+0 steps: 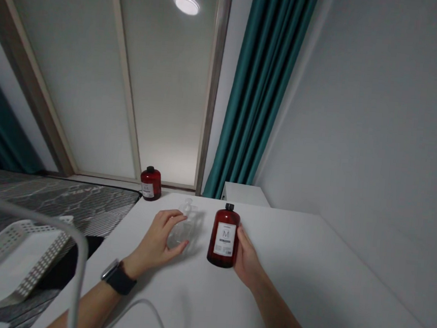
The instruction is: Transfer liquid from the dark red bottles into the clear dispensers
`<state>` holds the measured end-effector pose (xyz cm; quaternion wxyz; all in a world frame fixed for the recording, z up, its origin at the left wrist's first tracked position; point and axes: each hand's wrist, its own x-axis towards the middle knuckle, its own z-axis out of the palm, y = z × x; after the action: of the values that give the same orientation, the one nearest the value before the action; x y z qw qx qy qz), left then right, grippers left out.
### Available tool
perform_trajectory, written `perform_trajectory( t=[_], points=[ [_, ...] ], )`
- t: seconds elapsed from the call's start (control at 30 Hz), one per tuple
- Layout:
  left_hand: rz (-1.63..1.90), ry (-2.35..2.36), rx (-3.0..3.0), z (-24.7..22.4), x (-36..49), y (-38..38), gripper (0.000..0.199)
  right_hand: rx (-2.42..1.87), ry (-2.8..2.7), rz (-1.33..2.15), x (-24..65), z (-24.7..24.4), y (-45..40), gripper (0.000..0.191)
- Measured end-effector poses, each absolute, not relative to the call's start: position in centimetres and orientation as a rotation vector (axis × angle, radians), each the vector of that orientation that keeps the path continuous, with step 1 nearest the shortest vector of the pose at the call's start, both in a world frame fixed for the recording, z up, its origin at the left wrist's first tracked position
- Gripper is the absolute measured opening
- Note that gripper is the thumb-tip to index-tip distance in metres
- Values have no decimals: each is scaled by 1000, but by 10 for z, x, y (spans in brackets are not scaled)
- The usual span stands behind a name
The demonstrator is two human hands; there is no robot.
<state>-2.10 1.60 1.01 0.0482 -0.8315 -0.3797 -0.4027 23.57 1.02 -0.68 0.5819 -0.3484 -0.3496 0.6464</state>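
A dark red bottle (224, 236) with a black cap and a white label marked M is upright over the white table, right of centre. My right hand (246, 256) grips its right side, the fingers mostly hidden behind it. To the left, a clear, see-through bottle (185, 230) stands on the table. Around its left side curves my left hand (164, 236), thumb and fingers spread apart; any contact is hard to make out. A second red bottle (151, 183) with a black cap stands at the table's far left corner.
A white perforated basket (35, 265) lies beyond the table's left edge. A white cable (148, 303) curves over the near table, and a pale curved tube (79, 269) crosses the left foreground. Behind the table are a white box (244, 194) and a green curtain (255, 96).
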Motion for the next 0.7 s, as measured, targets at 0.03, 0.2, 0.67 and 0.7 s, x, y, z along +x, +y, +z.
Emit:
perform_trajectory(
  t=[0.03,0.2,0.67,0.7],
  points=[
    [-1204,-1152,-2555,10,-21,16,47,-810,-821,1510,235,-7,10,57],
    [-1118,-1181,-2585,7,-20,16,48,-837,-872,1481,234,-9,10,62],
    [-1359,-1012,-2546,26,-13,-5,44,-715,-1293,1521,229,-13,-7,63],
    [-1401,-1018,-2579,26,-8,-8,45,-699,-1347,1510,229,-12,-8,65]
  ],
)
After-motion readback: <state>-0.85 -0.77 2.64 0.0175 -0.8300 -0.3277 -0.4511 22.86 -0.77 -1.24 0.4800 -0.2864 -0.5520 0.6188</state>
